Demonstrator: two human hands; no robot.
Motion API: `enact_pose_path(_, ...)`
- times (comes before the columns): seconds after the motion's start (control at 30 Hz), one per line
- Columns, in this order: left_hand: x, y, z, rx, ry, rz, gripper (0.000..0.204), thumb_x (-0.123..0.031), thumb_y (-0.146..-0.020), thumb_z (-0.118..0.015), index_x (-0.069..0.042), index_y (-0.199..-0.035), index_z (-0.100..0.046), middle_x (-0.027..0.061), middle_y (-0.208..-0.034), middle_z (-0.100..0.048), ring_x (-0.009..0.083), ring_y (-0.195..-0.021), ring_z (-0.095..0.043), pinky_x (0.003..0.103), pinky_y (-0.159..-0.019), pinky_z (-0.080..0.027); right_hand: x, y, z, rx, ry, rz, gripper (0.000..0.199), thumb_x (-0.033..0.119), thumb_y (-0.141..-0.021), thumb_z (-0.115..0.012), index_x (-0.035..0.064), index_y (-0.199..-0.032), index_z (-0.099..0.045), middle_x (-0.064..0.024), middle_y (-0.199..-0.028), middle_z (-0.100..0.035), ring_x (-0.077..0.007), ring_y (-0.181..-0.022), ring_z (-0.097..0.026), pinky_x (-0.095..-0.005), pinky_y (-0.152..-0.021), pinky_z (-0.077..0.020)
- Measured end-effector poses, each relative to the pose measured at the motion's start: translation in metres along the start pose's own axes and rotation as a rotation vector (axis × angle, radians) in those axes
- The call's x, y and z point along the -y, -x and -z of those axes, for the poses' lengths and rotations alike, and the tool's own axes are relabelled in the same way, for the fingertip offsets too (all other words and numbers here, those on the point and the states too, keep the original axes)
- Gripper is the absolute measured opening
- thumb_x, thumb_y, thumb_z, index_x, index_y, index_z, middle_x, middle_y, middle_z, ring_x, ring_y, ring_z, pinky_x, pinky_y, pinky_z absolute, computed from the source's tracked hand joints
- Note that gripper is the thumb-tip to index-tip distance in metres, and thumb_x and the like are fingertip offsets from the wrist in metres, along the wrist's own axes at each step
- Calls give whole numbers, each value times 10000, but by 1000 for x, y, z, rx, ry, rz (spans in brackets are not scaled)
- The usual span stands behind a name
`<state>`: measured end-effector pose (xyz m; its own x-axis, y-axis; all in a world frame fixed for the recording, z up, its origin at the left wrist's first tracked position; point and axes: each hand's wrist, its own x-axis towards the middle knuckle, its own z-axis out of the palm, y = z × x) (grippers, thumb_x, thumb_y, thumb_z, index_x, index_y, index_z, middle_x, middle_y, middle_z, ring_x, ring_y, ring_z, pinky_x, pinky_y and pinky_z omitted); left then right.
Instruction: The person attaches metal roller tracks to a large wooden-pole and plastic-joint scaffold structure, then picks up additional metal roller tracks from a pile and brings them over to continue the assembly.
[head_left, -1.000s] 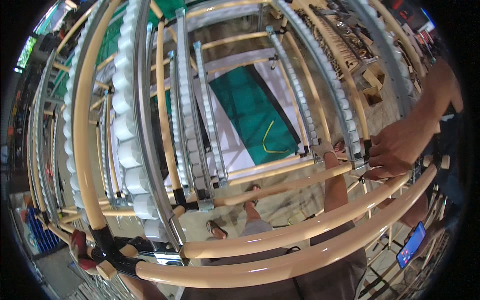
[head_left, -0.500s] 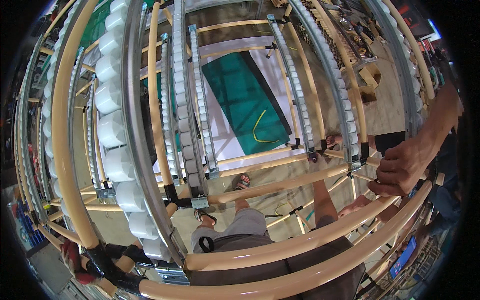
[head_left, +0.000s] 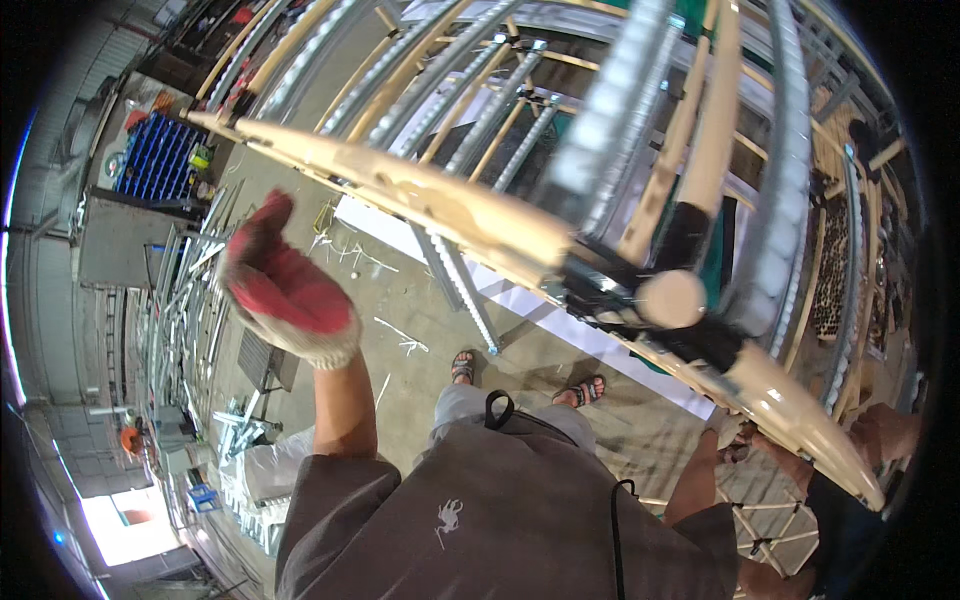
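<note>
My left hand (head_left: 292, 290) wears a white glove with a red palm and is raised to the left of the rack, off the tubes. Its fingers point up, slightly bent and blurred, and nothing shows in them. A rack of beige-coated tubes (head_left: 420, 185) and white roller tracks (head_left: 600, 125) fills the upper part of the view. Black joints (head_left: 690, 235) clamp the tubes at the near corner. Bare, my right hand (head_left: 710, 438) reaches up to the near lower tube (head_left: 790, 400); its fingers are mostly hidden there, so their grip cannot be made out.
Another person's hand (head_left: 885, 434) is by the tube's right end. A single roller track (head_left: 465, 290) slants down to the floor. White scraps (head_left: 402, 338) lie on the concrete. At left stand a blue bin rack (head_left: 160, 160) and bundled metal rails (head_left: 190, 290).
My view has swung left, so the rack now sits up and right. My left gloved hand has come off the rack's corner and risen. My right arm still reaches to the frame.
</note>
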<state>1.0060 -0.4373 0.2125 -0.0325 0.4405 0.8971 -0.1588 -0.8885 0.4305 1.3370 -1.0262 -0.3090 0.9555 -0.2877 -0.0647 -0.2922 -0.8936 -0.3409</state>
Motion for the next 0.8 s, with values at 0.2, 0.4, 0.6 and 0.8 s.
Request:
enact_pose_path(0.2, 130, 76, 141, -215, -243, 767, 233, -190, -989, -633, 5, -1112, -668, 113, -1013, -709, 201, -926, -658, 355, -906, -510, 13, 149, -60, 166, -27, -63, 455, 298, -877, -580, 16, -1232, -613, -239, -1197, -672, -407, -1087, -650, -474, -905, -515)
enact_pose_path(0.4, 217, 198, 121, 1185, -633, 474, 803, -219, -785, -789, -37, -1455, -386, 297, -1495, -357, 435, -1080, -639, 458, -897, -565, 27, 341, -112, 383, -189, -92, 540, 311, -847, -664, 3, -1284, -589, -251, -1161, -686, -343, -1048, -686, -430, -861, -527)
enact_pose_path(0.6, 332, 209, 101, 1707, -891, 316, 298, -176, -924, -608, -100, -1207, -658, 175, -1089, -723, 324, -1032, -714, 451, -815, -601, 145, 529, -83, 763, -350, -10, 378, 234, -891, -675, 9, -1193, -645, -94, -993, -707, -172, -817, -648, -356, -757, -543)
enact_pose_path(0.8, 267, 171, 104, 1730, -642, 120, 473, -342, -758, -819, -52, -1097, -662, 159, -987, -719, 333, -976, -704, 447, -766, -574, 145, 602, -60, 620, -650, -93, 374, 203, -908, -637, -21, -1209, -638, -107, -1041, -716, -190, -944, -650, -319, -859, -517)
